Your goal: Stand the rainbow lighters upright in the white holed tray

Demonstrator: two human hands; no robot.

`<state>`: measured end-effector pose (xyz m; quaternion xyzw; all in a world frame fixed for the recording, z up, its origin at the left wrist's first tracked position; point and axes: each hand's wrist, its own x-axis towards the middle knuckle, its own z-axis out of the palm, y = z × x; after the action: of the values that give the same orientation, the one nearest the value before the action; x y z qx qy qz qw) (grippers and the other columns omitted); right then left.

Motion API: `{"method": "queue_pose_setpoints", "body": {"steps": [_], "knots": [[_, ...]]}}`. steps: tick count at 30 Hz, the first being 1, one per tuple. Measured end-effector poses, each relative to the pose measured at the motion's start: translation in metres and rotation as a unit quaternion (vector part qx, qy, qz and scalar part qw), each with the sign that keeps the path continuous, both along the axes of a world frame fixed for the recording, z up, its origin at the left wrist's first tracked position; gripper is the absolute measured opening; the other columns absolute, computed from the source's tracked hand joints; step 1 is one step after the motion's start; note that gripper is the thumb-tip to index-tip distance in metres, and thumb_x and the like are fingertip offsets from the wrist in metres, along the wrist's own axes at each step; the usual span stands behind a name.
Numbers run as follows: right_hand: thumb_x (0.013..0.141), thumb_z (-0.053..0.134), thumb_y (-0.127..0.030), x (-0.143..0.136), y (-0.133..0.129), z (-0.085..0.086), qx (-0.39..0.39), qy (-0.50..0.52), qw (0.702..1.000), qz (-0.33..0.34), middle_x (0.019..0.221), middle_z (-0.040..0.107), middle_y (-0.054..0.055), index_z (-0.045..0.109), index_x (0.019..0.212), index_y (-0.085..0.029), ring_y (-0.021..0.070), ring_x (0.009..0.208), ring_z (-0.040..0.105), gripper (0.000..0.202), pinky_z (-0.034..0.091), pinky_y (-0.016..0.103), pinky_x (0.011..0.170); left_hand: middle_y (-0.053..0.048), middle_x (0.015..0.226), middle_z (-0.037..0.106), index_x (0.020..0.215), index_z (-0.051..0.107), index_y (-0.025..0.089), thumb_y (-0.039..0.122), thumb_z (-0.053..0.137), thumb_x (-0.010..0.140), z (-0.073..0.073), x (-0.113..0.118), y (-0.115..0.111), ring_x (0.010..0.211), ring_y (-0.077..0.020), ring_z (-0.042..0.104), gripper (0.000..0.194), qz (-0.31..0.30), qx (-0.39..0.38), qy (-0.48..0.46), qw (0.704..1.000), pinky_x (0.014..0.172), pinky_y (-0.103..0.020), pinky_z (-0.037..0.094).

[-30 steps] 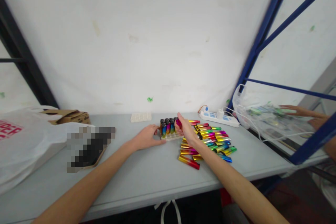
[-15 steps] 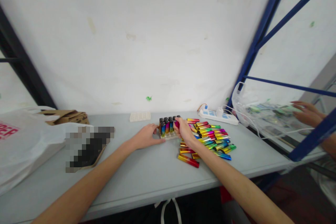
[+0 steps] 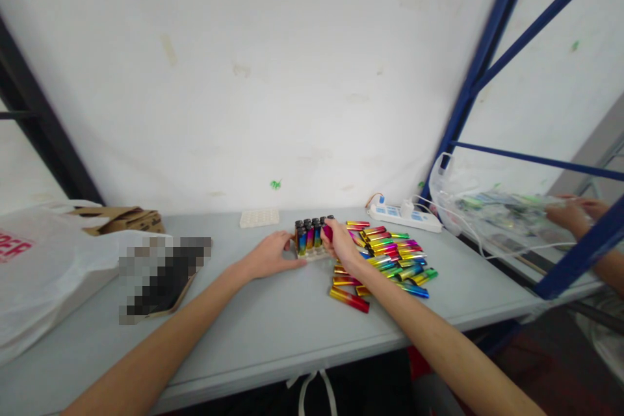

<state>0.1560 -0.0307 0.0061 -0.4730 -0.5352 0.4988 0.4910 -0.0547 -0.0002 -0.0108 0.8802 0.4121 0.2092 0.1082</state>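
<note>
Rainbow metallic lighters (image 3: 310, 238) with black tops stand upright in rows in a small pale tray (image 3: 318, 253). My left hand (image 3: 273, 253) grips the left end of this tray, its thumb along the front edge and its fingertips near the lighters. Over the right end, my right hand (image 3: 340, 244) is closed on a lighter (image 3: 328, 233) with a magenta-red part showing; most of it is hidden by my fingers. To the right lies a loose pile of shiny multicoloured lighters (image 3: 390, 253), partly beneath my right forearm.
Behind stand a second pale tray (image 3: 260, 218) and a white power strip (image 3: 405, 216) with cables. At left are a white plastic bag (image 3: 53, 273), brown cardboard (image 3: 127, 220) and a dark blurred object (image 3: 168, 279). Beyond the blue frame (image 3: 468, 91), another person's hands (image 3: 570, 214) handle clear plastic.
My hands and the lighters stay nearly in place; the view shifts slightly. The other person's hands have moved, coming closer together over the plastic.
</note>
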Motion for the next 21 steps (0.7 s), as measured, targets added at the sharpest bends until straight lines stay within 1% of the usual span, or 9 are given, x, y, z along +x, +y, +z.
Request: {"method": "queue_pose_setpoints", "body": {"steps": [2, 4, 6, 8, 11, 13, 16, 19, 21], "knots": [[0.093, 0.038, -0.065, 0.001, 0.0, 0.0, 0.023, 0.007, 0.999, 0.034, 0.047, 0.027, -0.007, 0.049, 0.063, -0.021, 0.0097, 0.04, 0.021, 0.054, 0.019, 0.025, 0.042, -0.008, 0.089, 0.066, 0.097, 0.066, 0.017, 0.072, 0.064, 0.074, 0.0, 0.0, 0.0, 0.081, -0.0252, 0.06, 0.061, 0.0, -0.001, 0.005, 1.0, 0.074, -0.034, 0.047], [0.091, 0.038, -0.072, 0.003, -0.001, 0.001, 0.068, 0.006, 0.995, 0.072, 0.052, 0.032, -0.007, 0.058, 0.077, -0.02, 0.0095, 0.042, 0.025, 0.058, 0.022, 0.024, 0.042, -0.009, 0.089, 0.065, 0.099, 0.066, 0.016, 0.071, 0.064, 0.075, 0.001, 0.0, 0.0, 0.082, -0.0253, 0.06, 0.06, -0.006, -0.002, 0.01, 1.0, 0.074, -0.034, 0.047], [0.092, 0.039, -0.072, 0.005, -0.003, 0.003, 0.121, -0.013, 0.988, 0.091, 0.058, 0.04, -0.006, 0.062, 0.092, -0.02, 0.0102, 0.045, 0.032, 0.057, 0.028, 0.024, 0.044, -0.008, 0.09, 0.065, 0.101, 0.066, 0.016, 0.069, 0.064, 0.076, 0.002, 0.0, 0.0, 0.082, -0.0251, 0.059, 0.059, -0.016, -0.003, 0.008, 1.0, 0.074, -0.034, 0.046], [0.096, 0.037, -0.068, 0.007, -0.006, 0.006, 0.169, -0.064, 0.979, 0.091, 0.063, 0.047, -0.004, 0.062, 0.1, -0.02, 0.0118, 0.049, 0.041, 0.054, 0.036, 0.025, 0.049, -0.007, 0.089, 0.065, 0.101, 0.067, 0.017, 0.068, 0.064, 0.076, 0.002, 0.001, 0.0, 0.082, -0.0246, 0.059, 0.057, -0.021, -0.002, 0.002, 1.0, 0.073, -0.033, 0.046], [0.098, 0.044, -0.06, 0.009, -0.01, 0.011, 0.253, -0.176, 0.95, 0.059, 0.077, 0.061, 0.001, 0.064, 0.098, -0.02, 0.0149, 0.065, 0.056, 0.045, 0.046, 0.027, 0.065, -0.006, 0.087, 0.065, 0.102, 0.067, 0.017, 0.068, 0.065, 0.076, 0.001, 0.0, 0.0, 0.08, -0.0236, 0.059, 0.057, -0.021, 0.001, -0.009, 1.0, 0.071, -0.032, 0.045], [0.096, 0.052, -0.055, 0.01, -0.01, 0.011, 0.304, -0.245, 0.92, 0.029, 0.087, 0.066, 0.004, 0.065, 0.095, -0.02, 0.0164, 0.076, 0.059, 0.038, 0.046, 0.028, 0.072, -0.005, 0.087, 0.066, 0.104, 0.067, 0.018, 0.068, 0.065, 0.075, 0.001, 0.0, 0.0, 0.078, -0.0232, 0.059, 0.058, -0.022, 0.005, -0.014, 1.0, 0.07, -0.032, 0.045], [0.096, 0.057, -0.05, 0.011, -0.007, 0.008, 0.335, -0.31, 0.89, 0.005, 0.084, 0.066, 0.003, 0.066, 0.09, -0.02, 0.0162, 0.074, 0.058, 0.032, 0.044, 0.028, 0.071, -0.005, 0.087, 0.066, 0.104, 0.067, 0.018, 0.068, 0.064, 0.077, 0.0, 0.0, 0.0, 0.079, -0.0235, 0.059, 0.057, -0.027, 0.007, -0.009, 1.0, 0.07, -0.032, 0.045], [0.094, 0.061, -0.048, 0.012, -0.004, 0.004, 0.356, -0.329, 0.874, -0.015, 0.085, 0.064, 0.004, 0.067, 0.09, -0.019, 0.0168, 0.075, 0.057, 0.03, 0.044, 0.029, 0.073, -0.006, 0.088, 0.065, 0.105, 0.067, 0.017, 0.069, 0.063, 0.078, 0.0, 0.0, 0.001, 0.08, -0.0242, 0.06, 0.059, -0.025, 0.01, 0.001, 1.0, 0.071, -0.032, 0.045], [0.093, 0.063, -0.048, 0.013, -0.003, 0.003, 0.363, -0.332, 0.87, -0.028, 0.084, 0.063, 0.005, 0.069, 0.09, -0.019, 0.017, 0.075, 0.057, 0.03, 0.044, 0.029, 0.072, -0.007, 0.088, 0.065, 0.106, 0.067, 0.017, 0.069, 0.063, 0.077, 0.0, 0.0, 0.001, 0.08, -0.0242, 0.059, 0.06, -0.023, 0.011, 0.002, 1.0, 0.071, -0.033, 0.045]]}}
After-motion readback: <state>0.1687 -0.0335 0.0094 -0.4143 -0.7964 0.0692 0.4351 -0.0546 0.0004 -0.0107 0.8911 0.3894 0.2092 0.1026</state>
